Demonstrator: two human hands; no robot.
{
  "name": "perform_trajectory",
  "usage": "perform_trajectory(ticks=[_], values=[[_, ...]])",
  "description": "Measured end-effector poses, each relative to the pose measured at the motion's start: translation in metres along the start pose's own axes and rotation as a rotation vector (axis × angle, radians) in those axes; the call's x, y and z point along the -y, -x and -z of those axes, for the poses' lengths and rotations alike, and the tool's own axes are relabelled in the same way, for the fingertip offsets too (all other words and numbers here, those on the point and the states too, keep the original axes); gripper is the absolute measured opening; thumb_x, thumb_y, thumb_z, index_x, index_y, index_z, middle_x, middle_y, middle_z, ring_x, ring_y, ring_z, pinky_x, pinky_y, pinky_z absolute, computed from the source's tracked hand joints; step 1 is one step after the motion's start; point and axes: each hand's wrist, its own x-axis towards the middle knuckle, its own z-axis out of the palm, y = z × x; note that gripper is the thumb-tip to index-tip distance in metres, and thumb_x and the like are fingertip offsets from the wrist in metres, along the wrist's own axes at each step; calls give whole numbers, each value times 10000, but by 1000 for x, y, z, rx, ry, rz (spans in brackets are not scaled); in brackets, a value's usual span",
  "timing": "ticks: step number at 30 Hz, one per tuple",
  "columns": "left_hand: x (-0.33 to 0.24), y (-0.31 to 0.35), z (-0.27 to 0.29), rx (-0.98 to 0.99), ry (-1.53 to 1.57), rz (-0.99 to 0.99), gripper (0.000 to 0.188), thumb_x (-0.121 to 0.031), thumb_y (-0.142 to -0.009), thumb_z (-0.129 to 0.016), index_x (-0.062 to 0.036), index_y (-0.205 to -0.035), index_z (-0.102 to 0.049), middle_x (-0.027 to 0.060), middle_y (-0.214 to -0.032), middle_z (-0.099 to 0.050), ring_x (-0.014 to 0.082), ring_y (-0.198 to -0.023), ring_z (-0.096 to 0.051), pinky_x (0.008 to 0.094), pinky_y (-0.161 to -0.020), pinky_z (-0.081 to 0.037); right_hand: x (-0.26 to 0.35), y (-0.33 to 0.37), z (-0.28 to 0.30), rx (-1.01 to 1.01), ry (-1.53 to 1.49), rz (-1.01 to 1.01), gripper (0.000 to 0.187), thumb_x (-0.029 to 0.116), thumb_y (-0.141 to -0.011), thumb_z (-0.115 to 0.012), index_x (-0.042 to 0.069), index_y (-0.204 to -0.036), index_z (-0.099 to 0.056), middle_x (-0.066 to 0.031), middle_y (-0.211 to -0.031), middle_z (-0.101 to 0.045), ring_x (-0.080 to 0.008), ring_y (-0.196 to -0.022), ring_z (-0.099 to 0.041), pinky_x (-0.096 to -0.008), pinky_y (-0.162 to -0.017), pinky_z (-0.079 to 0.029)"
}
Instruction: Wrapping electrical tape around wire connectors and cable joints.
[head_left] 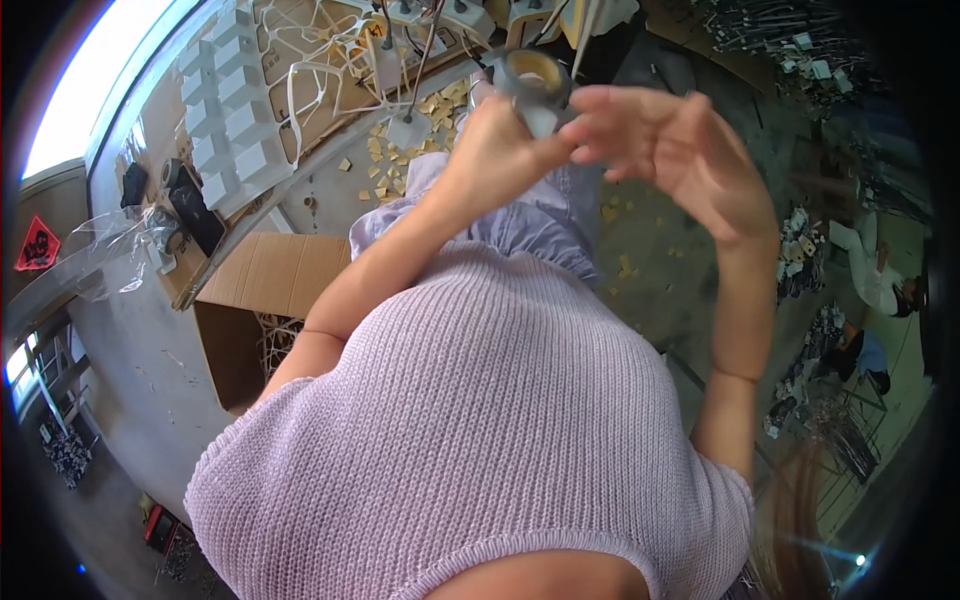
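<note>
In front of my chest, my left hand [495, 145] is closed on a roll of tape [533, 72], grey with a yellow core. A pale piece hangs at the roll's near side, perhaps loose tape; blur hides what it is. Just right of the roll, my right hand [680, 145] is raised with its fingers curved and apart. Motion smears its fingertips, which come close to the left hand and the roll. I see nothing plainly held in it.
Ahead runs a workbench with tangled white cables [315, 90] and a white tray of raised blocks [228, 100]. An open cardboard box [275, 270] with cables stands at my left. Yellow scraps [380, 165] litter the floor. Piles of parts [800, 250] and people [870, 285] are at the right.
</note>
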Motion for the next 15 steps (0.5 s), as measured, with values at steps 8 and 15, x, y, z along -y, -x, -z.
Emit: perform_trajectory(ticks=[8, 15], values=[[-29, 3, -4, 619, 1089, 545, 797, -664, -891, -271, 67, -1046, -549, 238, -932, -616, 271, -628, -636, 376, -467, -550, -13, -22, 28, 105, 358, 301, 761, 323, -714, -792, 17, -1323, -454, -62, -1263, -519, -154, -1153, -502, -315, -1001, -371], [-18, 3, 11, 739, 1118, 423, 433, -341, -848, -554, 54, -1025, -565, 132, -780, -558, 216, -625, -582, 326, -540, -559, 4, -26, 42, 154, 673, 249, 278, 165, -781, -755, 21, -996, -654, -28, -965, -626, -101, -935, -580, -250, -837, -452]])
